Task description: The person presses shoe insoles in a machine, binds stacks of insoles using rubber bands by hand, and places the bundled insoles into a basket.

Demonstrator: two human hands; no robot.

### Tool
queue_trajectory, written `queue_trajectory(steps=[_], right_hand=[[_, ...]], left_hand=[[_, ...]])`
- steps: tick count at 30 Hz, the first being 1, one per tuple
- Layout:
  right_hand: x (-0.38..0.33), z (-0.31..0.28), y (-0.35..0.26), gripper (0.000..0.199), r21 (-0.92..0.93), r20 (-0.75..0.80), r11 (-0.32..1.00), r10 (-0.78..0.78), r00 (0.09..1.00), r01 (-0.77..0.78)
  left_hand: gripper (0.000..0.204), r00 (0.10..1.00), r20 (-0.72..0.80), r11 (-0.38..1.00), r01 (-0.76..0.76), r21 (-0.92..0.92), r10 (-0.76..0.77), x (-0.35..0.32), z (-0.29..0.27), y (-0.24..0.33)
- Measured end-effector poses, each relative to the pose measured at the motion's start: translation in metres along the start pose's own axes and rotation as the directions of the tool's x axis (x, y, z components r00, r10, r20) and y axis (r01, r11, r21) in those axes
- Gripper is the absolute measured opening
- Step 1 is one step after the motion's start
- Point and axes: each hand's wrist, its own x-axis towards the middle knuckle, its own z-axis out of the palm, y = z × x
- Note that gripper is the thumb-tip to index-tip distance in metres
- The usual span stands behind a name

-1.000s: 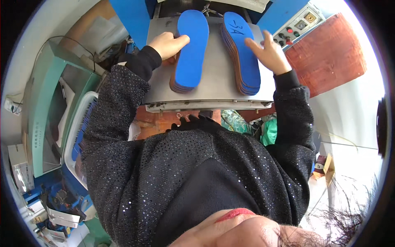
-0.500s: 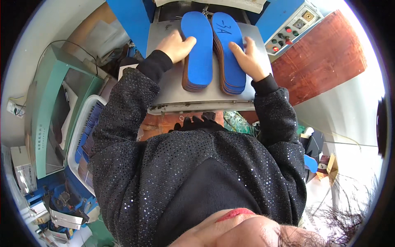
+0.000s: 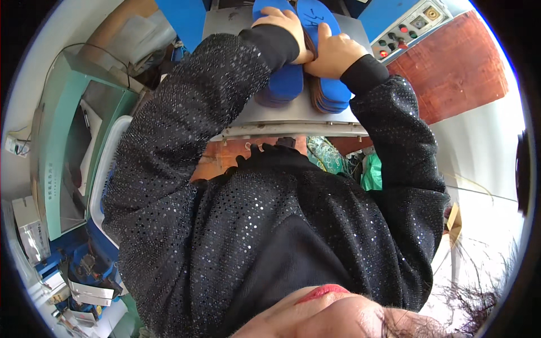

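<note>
Two stacks of blue shoe insoles lie side by side on a grey metal plate (image 3: pixel 282 117) at the top of the view. My left hand (image 3: pixel 288 25) lies over the left insole stack (image 3: pixel 283 85), its fingers curled at the stack's inner edge. My right hand (image 3: pixel 332 52) presses on the right insole stack (image 3: pixel 333 94). The two hands touch each other between the stacks. My black sparkly sleeves hide the stacks' near sides and much of the plate.
A control panel (image 3: pixel 407 29) with red and green buttons sits right of the plate, beside a red-brown board (image 3: pixel 459 67). Blue machine parts (image 3: pixel 180 17) stand behind. A white basket (image 3: pixel 104 174) and a green cabinet (image 3: pixel 53 163) are at my left.
The two stacks have been pushed together from apart and slid farther back on the plate. Both hands moved inward and now meet between them.
</note>
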Motion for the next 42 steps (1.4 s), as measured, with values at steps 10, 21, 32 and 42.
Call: queue_trajectory(steps=[10,21,32,42], right_hand=[[0.000,0.011,0.023,0.074,0.194,-0.142,0.981,0.038,0.989,-0.009],[-0.042,0.048,0.095,0.068,0.290,-0.272,0.937,0.275,0.922,-0.194],[-0.041,0.046,0.069,0.065,0.199,-0.242,0.969,0.192,0.951,-0.145],[-0.059,0.040,0.072,0.060,0.325,-0.415,0.943,0.214,0.884,-0.075]], left_hand=[[0.076,0.991,-0.068,0.964,-0.128,-0.234,0.115,-0.017,-0.028,-0.011],[0.072,0.980,-0.186,0.994,0.048,-0.102,-0.067,-0.048,0.004,-0.107],[0.063,0.983,-0.180,0.999,-0.035,0.016,0.037,-0.039,0.021,-0.086],[0.044,0.901,-0.429,0.991,-0.106,-0.078,0.063,-0.055,0.021,-0.096]])
